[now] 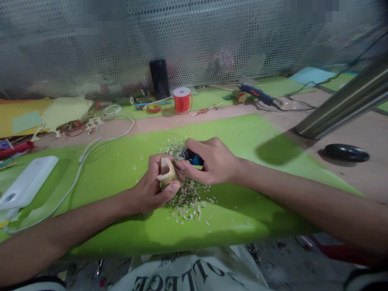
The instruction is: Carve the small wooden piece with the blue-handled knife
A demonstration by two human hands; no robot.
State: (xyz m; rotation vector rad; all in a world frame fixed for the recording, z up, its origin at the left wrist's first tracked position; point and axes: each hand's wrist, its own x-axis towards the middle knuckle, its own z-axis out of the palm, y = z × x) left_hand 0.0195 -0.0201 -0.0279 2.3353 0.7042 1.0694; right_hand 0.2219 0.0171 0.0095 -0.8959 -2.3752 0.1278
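Observation:
In the middle of the head view, my left hand point(154, 188) is closed around a short hollow piece of bamboo point(168, 174), its cut-open end facing me. My right hand point(214, 159) grips a utility knife point(194, 157) with a black and blue body. The knife is held close to the far right side of the bamboo; its blade is too small to make out, and I cannot tell whether it touches. Under both hands lies a heap of pale and green shavings point(189, 196) on the green mat point(115, 222).
A white power bank point(28, 182) with a white cable point(86, 155) lies left. Behind stand a phone point(159, 79) and a red thread spool point(182, 102). At right are a glue gun point(257, 93), a slanted metal pole point(342, 97) and a black oval object point(347, 152).

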